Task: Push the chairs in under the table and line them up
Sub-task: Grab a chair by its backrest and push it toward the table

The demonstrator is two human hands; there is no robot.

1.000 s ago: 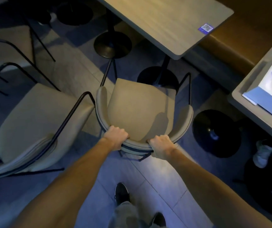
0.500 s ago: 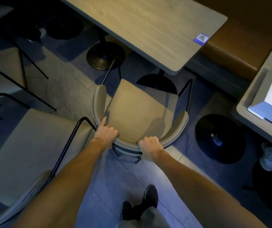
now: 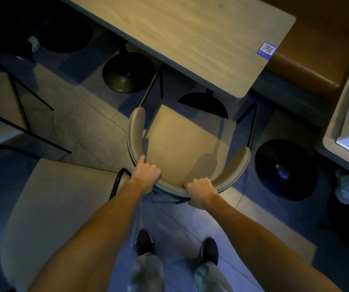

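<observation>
A beige padded chair [image 3: 182,144] with a curved backrest and black metal legs faces the wooden table [image 3: 190,39]. Its seat front lies just short of the table's near edge, close to a black round table base [image 3: 203,104]. My left hand [image 3: 146,173] grips the left part of the backrest rim, index finger stretched along it. My right hand [image 3: 201,190] is closed over the right part of the rim. A second beige chair [image 3: 59,211] stands at the lower left, its black frame beside my left wrist.
More chairs with black frames [image 3: 7,114] stand at the far left. A brown bench [image 3: 312,60] runs behind the table. Another table [image 3: 342,127] with papers is at the right, a round black base [image 3: 285,169] below it. Someone's white shoe [image 3: 344,186] shows there.
The chair has slid forward toward the table, its seat front now close to the table's edge. I have stepped after it; both hands keep hold of the backrest.
</observation>
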